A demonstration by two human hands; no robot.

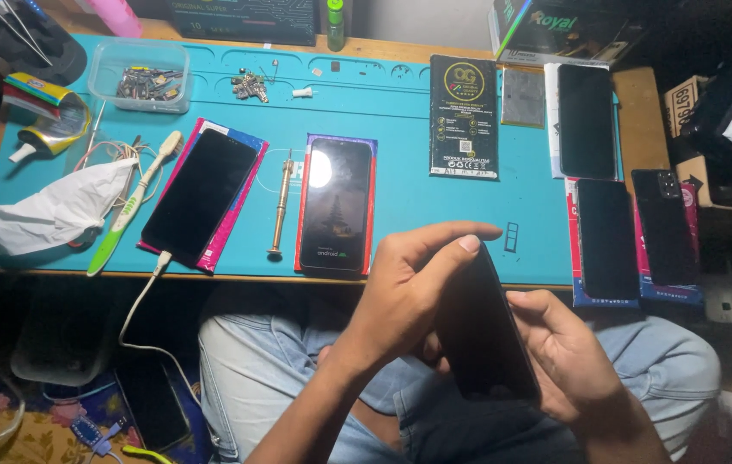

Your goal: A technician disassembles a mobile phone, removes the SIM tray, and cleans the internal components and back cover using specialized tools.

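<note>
I hold a black phone (pixel 482 339) over my lap, below the desk's front edge. My left hand (pixel 409 288) wraps over its top left edge, index finger stretched along the upper end. My right hand (pixel 563 352) cups its right side from beneath. The phone's screen is dark. A small black SIM tray (pixel 511 237) lies on the teal mat (pixel 400 129) just above the phone.
On the mat lie a phone (pixel 336 204) with a lit screen, a dark phone (pixel 200 196) with a white cable (pixel 138 305), a brass screwdriver (pixel 280 206), a toothbrush (pixel 134 202), crumpled white plastic (pixel 56 210), a parts tub (pixel 140 76), a black packet (pixel 464 116), more phones (pixel 606 236) at right.
</note>
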